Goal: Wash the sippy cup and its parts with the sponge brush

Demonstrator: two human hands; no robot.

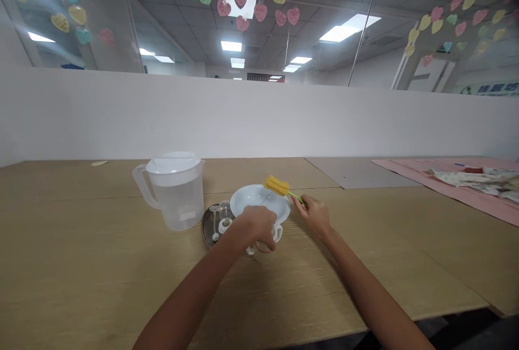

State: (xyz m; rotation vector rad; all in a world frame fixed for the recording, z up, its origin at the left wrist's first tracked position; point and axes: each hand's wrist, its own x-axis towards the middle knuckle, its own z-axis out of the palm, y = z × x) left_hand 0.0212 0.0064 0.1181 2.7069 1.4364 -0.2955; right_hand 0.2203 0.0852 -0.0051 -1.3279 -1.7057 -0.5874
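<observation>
My right hand (314,213) is closed on the green handle of a brush with a yellow sponge head (277,185). The sponge head is over the right back rim of a white bowl (243,197). My left hand (259,225) is in front of the bowl, its fingers bent down around a small clear cup with white handles (278,232) and red markings. The hand hides much of the cup. Left of the bowl, a round metal tray (208,225) bears a clear dome-shaped piece (225,209), a white ring (224,225) and a thin white part with a round end (215,236).
A large clear pitcher (180,198) with a white lid stands left of the tray. A small flat oval piece (99,163) lies at the back left. On the right, a pink cloth (425,169) bears white fabric items. A white wall (251,117) borders the table's back.
</observation>
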